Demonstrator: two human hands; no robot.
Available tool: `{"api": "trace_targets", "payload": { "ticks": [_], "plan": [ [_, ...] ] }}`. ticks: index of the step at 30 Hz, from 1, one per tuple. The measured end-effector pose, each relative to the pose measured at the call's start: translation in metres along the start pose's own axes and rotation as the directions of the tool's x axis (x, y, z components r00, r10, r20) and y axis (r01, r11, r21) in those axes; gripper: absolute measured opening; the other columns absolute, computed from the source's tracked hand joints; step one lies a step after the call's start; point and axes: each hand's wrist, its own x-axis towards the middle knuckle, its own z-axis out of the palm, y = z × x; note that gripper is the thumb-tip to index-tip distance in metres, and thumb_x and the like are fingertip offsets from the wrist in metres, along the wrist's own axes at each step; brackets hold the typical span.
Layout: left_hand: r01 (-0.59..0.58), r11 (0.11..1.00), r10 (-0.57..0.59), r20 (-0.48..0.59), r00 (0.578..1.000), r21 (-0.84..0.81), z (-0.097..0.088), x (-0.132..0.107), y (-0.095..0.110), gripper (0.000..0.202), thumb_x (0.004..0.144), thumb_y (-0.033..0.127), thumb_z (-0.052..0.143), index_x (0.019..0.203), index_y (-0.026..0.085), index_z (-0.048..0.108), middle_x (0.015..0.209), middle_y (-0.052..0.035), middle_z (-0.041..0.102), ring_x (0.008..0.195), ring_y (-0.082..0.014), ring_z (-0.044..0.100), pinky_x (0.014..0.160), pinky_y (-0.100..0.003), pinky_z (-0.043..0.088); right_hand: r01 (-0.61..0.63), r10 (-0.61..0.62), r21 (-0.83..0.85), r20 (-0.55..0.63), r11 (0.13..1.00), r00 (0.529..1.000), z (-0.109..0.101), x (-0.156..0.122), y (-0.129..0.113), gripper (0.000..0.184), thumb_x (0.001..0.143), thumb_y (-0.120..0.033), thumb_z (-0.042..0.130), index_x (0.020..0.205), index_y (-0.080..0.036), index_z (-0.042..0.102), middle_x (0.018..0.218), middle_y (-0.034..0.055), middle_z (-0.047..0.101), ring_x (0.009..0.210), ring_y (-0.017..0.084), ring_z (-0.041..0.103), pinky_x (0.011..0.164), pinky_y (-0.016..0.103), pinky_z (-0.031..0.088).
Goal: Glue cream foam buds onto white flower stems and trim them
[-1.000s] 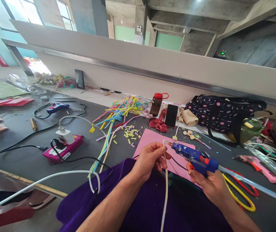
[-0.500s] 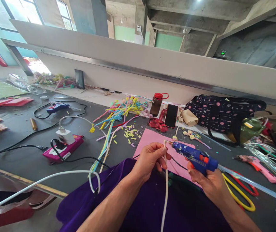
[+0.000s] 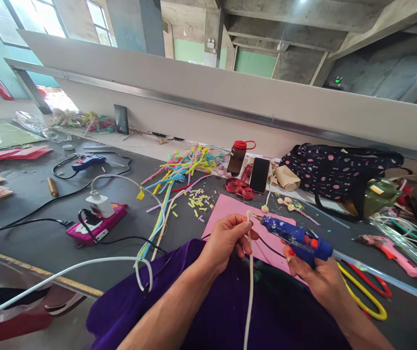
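Cord (image 3: 250,287), cream and slim, rises with its upper tip just above your left hand (image 3: 228,238), its long tail hanging in front of your purple cloth (image 3: 121,308). Your left thumb and forefinger are pinched together on it near that tip, likely to steady the end while leaving it exposed. Your right hand (image 3: 316,279) wraps the handle of a blue glue gun (image 3: 296,239), nozzle aimed left at the tip; whether they touch, or your finger presses the trigger, you cannot tell from this angle. A clear glue stick (image 3: 387,276) juts from the gun's rear, presumably to feed it. Beneath lies a pink sheet (image 3: 223,206), perhaps guarding the dark table (image 3: 29,243) from drips. Beyond, colourful stems (image 3: 194,163) are heaped near small clippings (image 3: 196,201); a magenta power strip (image 3: 115,219) sits left, probably for cable reach.
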Motion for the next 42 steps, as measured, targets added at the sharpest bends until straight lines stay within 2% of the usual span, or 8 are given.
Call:
{"api": "trace_targets", "payload": {
  "ticks": [7,13,18,23,27,36,40,42],
  "plan": [
    [0.011,0.998,-0.012,-0.03,0.999,-0.056,-0.002,0.001,0.003,0.025,0.076,0.038,0.063,0.077,0.014,0.056,0.069,-0.0025,0.068,0.037,-0.0043,0.053,0.031,-0.012,0.033,-0.017,-0.001,0.198,0.09,0.98,0.996,-0.001,0.007,-0.007,0.028,0.08,-0.042,0.059,0.07,-0.016,0.064,0.076,0.0053,0.063,0.059,0.015,0.052,0.057,0.027,0.042],
    [-0.036,0.98,0.009,-0.138,0.99,-0.193,-0.011,0.001,0.014,0.023,0.074,0.035,0.066,0.076,0.014,0.057,0.067,-0.0003,0.068,0.035,-0.0017,0.05,0.032,-0.011,0.03,-0.194,0.198,0.586,0.059,0.787,0.979,-0.002,0.026,0.015,0.027,0.081,-0.041,0.06,0.095,-0.018,0.06,0.057,-0.0026,0.053,0.049,0.01,0.048,0.047,0.022,0.04],
    [-0.002,0.984,-0.015,-0.091,0.996,-0.18,-0.007,-0.001,0.011,0.022,0.074,0.035,0.066,0.076,0.014,0.057,0.065,-0.0006,0.068,0.033,-0.0023,0.048,0.031,-0.013,0.027,-0.36,0.373,0.535,0.088,0.764,0.924,0.011,0.041,0.043,0.027,0.076,-0.039,0.068,0.076,-0.016,0.055,0.054,-0.0027,0.056,0.043,0.008,0.05,0.04,0.017,0.04],
    [0.051,0.991,-0.044,0.057,0.997,-0.122,0.001,-0.005,0.001,0.029,0.074,0.041,0.063,0.072,0.013,0.057,0.066,-0.0039,0.068,0.035,-0.0043,0.05,0.031,-0.014,0.026,-0.493,0.486,0.486,0.15,0.722,0.861,0.021,0.045,0.056,0.032,0.071,-0.043,0.071,0.076,-0.015,0.057,0.056,-0.0008,0.06,0.04,0.008,0.053,0.03,0.013,0.035],
    [0.066,0.992,-0.058,0.078,0.995,-0.109,0.004,-0.006,-0.003,0.031,0.072,0.043,0.063,0.073,0.013,0.057,0.064,-0.0033,0.066,0.036,-0.0053,0.051,0.031,-0.014,0.027,-0.541,0.535,0.444,0.154,0.714,0.831,0.022,0.045,0.058,0.033,0.068,-0.042,0.074,0.082,-0.014,0.062,0.059,0.0002,0.063,0.044,0.009,0.057,0.041,0.017,0.048],
    [0.111,0.954,-0.077,0.13,0.989,-0.279,0.002,-0.009,0.0,0.026,0.071,0.037,0.064,0.072,0.012,0.058,0.059,-0.0013,0.065,0.032,-0.0046,0.048,0.027,-0.014,0.027,-0.421,0.427,-0.075,0.091,0.904,0.9,0.002,0.051,0.069,0.047,0.075,-0.051,0.059,0.105,-0.015,0.063,0.077,0.0047,0.071,0.065,0.021,0.066,0.056,0.028,0.052],
    [0.217,0.892,-0.132,0.232,0.964,-0.397,0.001,-0.013,0.006,0.022,0.071,0.033,0.064,0.074,0.012,0.06,0.055,0.0007,0.063,0.03,-0.005,0.047,0.027,-0.015,0.03,-0.187,0.208,-0.596,-0.034,0.781,0.978,-0.016,0.049,0.06,0.041,0.071,-0.051,0.059,0.096,-0.02,0.069,0.094,0.0072,0.071,0.076,0.026,0.067,0.063,0.032,0.052],
    [0.21,0.891,-0.12,0.236,0.964,-0.402,0.0,-0.015,0.008,0.022,0.071,0.033,0.065,0.073,0.013,0.059,0.055,0.0008,0.063,0.03,-0.0054,0.047,0.027,-0.015,0.03,-0.034,0.043,-0.698,-0.005,0.715,0.999,-0.019,0.047,0.047,0.036,0.071,-0.05,0.058,0.094,-0.024,0.069,0.099,0.0054,0.07,0.079,0.025,0.067,0.066,0.031,0.051]
  ]
}}
